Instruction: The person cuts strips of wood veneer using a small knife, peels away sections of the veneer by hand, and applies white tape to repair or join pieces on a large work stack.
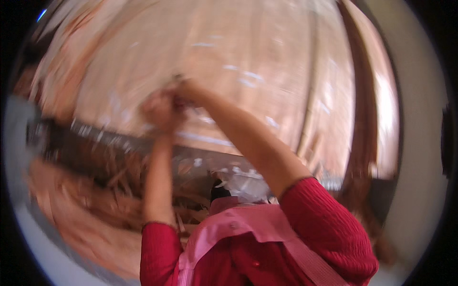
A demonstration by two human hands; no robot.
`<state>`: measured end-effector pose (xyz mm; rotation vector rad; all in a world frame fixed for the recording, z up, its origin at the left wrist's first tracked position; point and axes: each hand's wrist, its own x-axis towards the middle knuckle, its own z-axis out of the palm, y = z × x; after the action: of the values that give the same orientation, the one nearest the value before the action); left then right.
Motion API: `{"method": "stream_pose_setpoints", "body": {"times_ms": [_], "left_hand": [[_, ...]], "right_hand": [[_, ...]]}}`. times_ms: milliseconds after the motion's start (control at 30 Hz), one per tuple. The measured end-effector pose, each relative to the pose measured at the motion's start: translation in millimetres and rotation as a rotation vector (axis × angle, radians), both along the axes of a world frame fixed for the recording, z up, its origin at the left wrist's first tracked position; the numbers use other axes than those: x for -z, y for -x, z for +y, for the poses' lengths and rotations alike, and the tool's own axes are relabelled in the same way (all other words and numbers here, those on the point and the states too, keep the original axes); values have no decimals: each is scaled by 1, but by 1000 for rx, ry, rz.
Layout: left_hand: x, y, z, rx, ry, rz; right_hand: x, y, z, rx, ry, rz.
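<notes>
Both my hands meet over a broad pale-brown wooden sheet [267, 43], which looks like veneer with white marks on it. My left hand [158, 108] is close to the sheet's near edge. Reaching across from the right, my right hand [186, 93] touches or overlaps the left one. Motion smears the fingers of both hands, so their grip is hidden. A small dark spot shows at the far side of the right hand; what it is cannot be made out.
A dark beam or ledge [119, 143] runs along the sheet's near side. Below it lie loose reddish-brown wood strips [81, 200]. Crumpled clear plastic [245, 183] sits in front of my apron. A dark brown strip [360, 95] borders the sheet at right, before a pale wall [422, 95].
</notes>
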<state>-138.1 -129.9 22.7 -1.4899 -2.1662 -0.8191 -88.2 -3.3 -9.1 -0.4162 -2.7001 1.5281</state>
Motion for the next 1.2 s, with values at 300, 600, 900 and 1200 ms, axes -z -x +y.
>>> {"method": "stream_pose_setpoints", "body": {"times_ms": [300,600,900,1200], "left_hand": [[42,9,-22,-271,500,241],[-31,-314,-13,327,160,-293],[-4,-591,114,403,476,-120],[17,-620,117,251,515,112]], "right_hand": [[-124,-175,-19,374,452,-115],[-156,-696,-63,1279,912,189],[-114,-950,-119,1466,854,210],[-46,-1030,-63,1591,953,128]]}}
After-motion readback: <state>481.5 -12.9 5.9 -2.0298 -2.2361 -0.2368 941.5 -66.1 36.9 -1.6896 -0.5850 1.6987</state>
